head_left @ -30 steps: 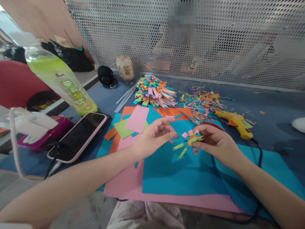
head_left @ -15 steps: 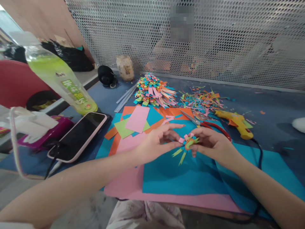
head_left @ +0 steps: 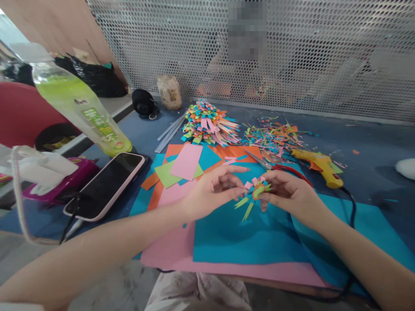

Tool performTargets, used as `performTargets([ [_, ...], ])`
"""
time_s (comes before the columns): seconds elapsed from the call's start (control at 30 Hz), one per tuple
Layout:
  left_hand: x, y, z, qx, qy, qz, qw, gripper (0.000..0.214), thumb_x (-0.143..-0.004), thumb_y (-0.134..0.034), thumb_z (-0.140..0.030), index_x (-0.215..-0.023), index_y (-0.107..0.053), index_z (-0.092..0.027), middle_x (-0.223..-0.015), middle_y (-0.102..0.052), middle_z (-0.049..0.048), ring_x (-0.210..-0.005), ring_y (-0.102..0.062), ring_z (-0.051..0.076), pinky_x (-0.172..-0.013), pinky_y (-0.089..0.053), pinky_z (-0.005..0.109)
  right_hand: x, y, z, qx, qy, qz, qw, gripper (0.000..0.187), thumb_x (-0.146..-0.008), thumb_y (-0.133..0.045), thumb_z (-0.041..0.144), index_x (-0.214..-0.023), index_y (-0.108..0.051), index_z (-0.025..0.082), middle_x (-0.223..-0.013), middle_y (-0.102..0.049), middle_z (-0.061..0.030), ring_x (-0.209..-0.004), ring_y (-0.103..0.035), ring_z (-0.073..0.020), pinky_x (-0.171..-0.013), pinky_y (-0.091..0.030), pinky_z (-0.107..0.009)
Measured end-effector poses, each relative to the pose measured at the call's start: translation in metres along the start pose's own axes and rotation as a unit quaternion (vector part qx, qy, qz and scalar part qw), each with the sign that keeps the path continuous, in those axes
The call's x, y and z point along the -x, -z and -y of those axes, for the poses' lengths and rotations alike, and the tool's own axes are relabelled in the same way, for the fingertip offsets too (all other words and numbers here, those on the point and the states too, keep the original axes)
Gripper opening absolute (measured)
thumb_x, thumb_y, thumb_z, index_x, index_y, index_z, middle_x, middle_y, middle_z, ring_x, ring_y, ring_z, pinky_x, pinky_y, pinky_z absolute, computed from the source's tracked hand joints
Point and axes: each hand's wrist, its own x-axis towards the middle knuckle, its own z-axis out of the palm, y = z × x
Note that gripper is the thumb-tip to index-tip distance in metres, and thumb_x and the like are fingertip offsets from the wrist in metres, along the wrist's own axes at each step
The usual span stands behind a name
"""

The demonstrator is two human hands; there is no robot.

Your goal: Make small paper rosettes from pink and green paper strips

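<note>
My right hand point(head_left: 288, 194) pinches a small fringed paper flower point(head_left: 257, 191) between thumb and fingers. The flower has pink loops on top, blue and orange bits, and green strips with notched ends hanging to the left. My left hand point(head_left: 215, 190) is at the flower's left edge, thumb and a finger closed together and the index finger stretched above; whether a strip sits between them cannot be made out. Beneath both hands lie blue paper sheets point(head_left: 240, 239). Red-handled scissors point(head_left: 267, 165) lie behind the flower, partly hidden by my right hand.
A large fringed paper piece point(head_left: 209, 123), paper scraps point(head_left: 272, 137) and a yellow glue gun point(head_left: 319, 166) lie further back. Cut paper cards point(head_left: 187, 160) and clear glue sticks point(head_left: 170, 133) are left of centre. A phone point(head_left: 105, 185) and a green drink bottle point(head_left: 84, 103) stand at left.
My left fingertips have shifted slightly left, off the pink loop they were pinching. The flower stays in my right hand, nearly unmoved.
</note>
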Motion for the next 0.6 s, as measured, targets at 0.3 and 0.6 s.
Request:
performTargets([
  [0.3,-0.0066,0.0055,-0.0020,0.111,0.000,-0.066,0.992,0.033,-0.074,-0.066,-0.017,-0.106,-0.059,-0.016,-0.075,-0.062,-0.0005,-0.064,-0.059,0.007,-0.067,-0.048,0.022,-0.0069,0.0049,-0.0045,0.016,-0.012,-0.077,0.997,0.031,-0.068,-0.070,0.032,-0.090,-0.051,0.021,-0.067,-0.063,0.0032,-0.052,-0.062,-0.0131,-0.056,-0.054,-0.029],
  [0.6,-0.0066,0.0081,0.0054,0.091,-0.017,-0.063,0.994,0.032,-0.071,-0.069,-0.016,-0.102,-0.064,-0.020,-0.074,-0.059,-0.0022,-0.071,-0.059,0.008,-0.066,-0.047,0.020,-0.0036,0.0020,-0.0029,0.121,0.075,-0.176,0.974,0.022,-0.070,-0.066,0.030,-0.087,-0.054,0.022,-0.081,-0.060,-0.0006,-0.063,-0.061,-0.0140,-0.055,-0.055,-0.029],
])
